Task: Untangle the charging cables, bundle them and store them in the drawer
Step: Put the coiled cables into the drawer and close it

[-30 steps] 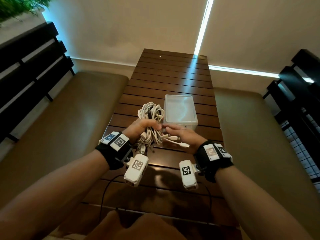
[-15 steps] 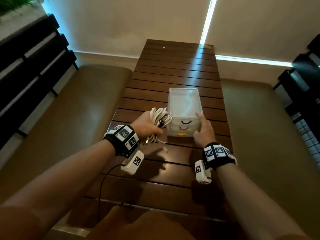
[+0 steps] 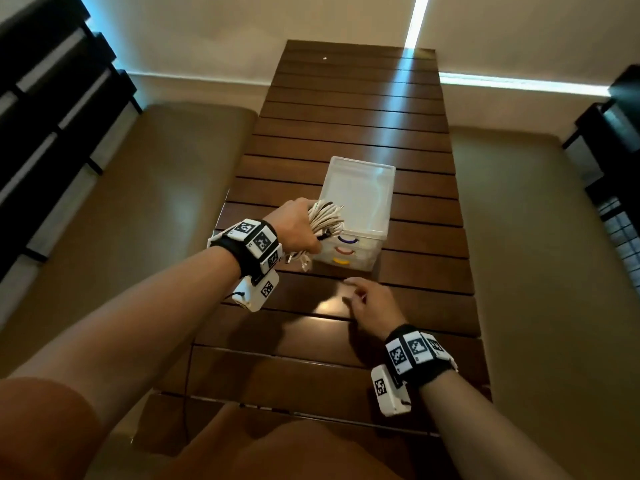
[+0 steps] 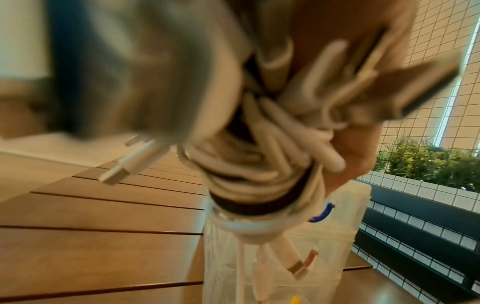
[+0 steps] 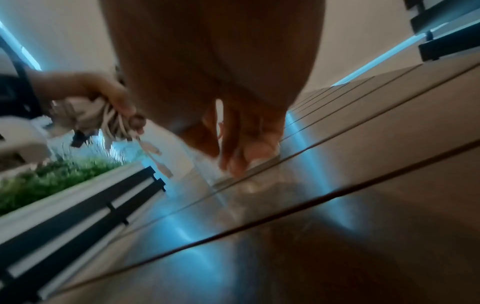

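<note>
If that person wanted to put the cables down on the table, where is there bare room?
Bare slats lie beyond the drawer box up to the table's far end, along its right side, and near the person behind the right hand. It is crowded at the box's front left corner, where the left hand grips the cable bundle against it.

Cables: off-white, w/ a dark band round the bundle. Drawer box: translucent white; handles top to btm blue, red, yellow. Bench: dark brown wood slats. Wrist straps: black, w/ b&w square-patterned tags.
</note>
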### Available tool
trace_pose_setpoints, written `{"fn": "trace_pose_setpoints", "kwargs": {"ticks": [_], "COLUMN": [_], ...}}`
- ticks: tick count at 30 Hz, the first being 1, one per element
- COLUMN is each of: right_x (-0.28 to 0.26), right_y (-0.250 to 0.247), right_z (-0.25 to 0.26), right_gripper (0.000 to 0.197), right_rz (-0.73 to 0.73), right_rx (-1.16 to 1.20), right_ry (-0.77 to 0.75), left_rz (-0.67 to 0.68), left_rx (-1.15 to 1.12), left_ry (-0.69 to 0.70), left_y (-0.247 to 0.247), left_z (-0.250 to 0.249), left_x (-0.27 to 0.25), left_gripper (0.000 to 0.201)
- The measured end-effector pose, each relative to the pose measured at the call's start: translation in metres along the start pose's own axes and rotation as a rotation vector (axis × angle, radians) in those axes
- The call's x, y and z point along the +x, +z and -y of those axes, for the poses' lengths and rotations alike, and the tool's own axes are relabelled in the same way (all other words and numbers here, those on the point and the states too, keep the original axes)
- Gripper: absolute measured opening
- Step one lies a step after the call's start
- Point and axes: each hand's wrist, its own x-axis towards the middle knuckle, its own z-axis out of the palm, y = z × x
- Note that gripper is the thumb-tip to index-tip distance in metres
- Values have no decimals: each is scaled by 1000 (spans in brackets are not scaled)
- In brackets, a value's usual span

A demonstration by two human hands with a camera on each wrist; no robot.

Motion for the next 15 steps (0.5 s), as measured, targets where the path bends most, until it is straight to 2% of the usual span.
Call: {"fn": "trace_pose_setpoints", "kwargs": {"ticks": [1, 2, 3, 10, 15], "right_x": [7, 14, 21, 34, 26], "right_y": [4, 8, 10, 19, 17], "right_z": [1, 3, 6, 21, 26], "right_gripper": [51, 59, 65, 76, 69], "right_rz": [156, 240, 258, 256, 253], "right_rx": [-77, -154, -207, -414, -458], "right_ry": [43, 68, 88, 155, 143], "left_rz": [4, 11, 17, -68, -147], "left_rx": [-15, -30, -49, -163, -174], "left_ry": [0, 1, 2, -17, -54], "left_y": [1, 2, 3, 22, 36], "left_z": [0, 1, 0, 3, 1], "left_x": [0, 1, 0, -6, -9], "left_gripper": [40, 40, 40, 40, 34]}}
